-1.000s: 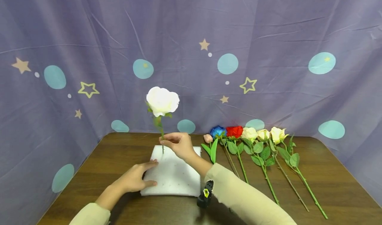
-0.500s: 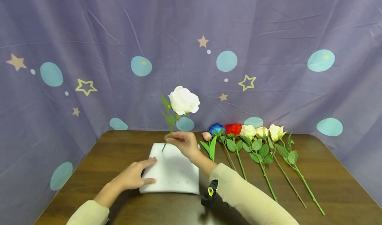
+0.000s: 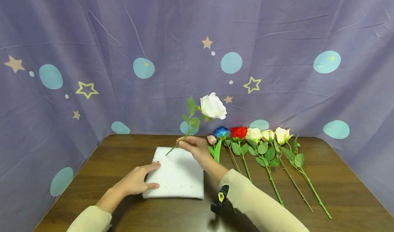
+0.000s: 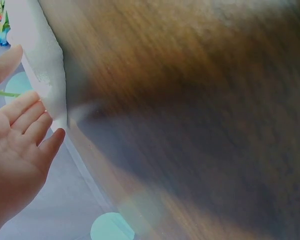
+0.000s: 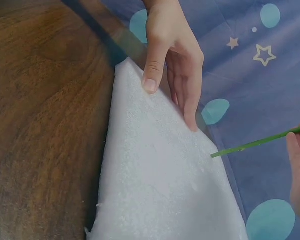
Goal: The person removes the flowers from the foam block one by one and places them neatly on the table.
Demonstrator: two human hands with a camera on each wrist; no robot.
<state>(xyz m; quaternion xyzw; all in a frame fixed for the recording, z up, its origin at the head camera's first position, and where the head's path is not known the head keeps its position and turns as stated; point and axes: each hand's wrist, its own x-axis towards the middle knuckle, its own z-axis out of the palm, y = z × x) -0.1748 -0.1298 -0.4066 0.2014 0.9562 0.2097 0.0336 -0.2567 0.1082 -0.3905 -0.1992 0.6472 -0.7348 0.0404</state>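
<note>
A white rose [image 3: 213,106] leans to the right, its bloom high and the lower end of its green stem at the back left part of a white foam block [image 3: 181,175]. My right hand [image 3: 197,150] pinches the stem between thumb and fingers, a little above its tip. In the right wrist view the stem [image 5: 262,142] slants down to the foam surface. My left hand [image 3: 136,180] lies along the block's left side, thumb and fingers extended, fingertips on its upper face. Small holes dot the foam.
On the right of the wooden table [image 3: 123,153] lie a pink tulip [image 3: 211,139], a blue rose [image 3: 222,132], a red rose [image 3: 238,132] and several cream roses [image 3: 283,135], stems toward the front. A purple curtain [image 3: 172,30] hangs behind.
The white rose has tipped from nearly upright to a strong lean, its bloom swinging right. My right hand has shifted slightly right with the stem; my left hand stays on the foam block.
</note>
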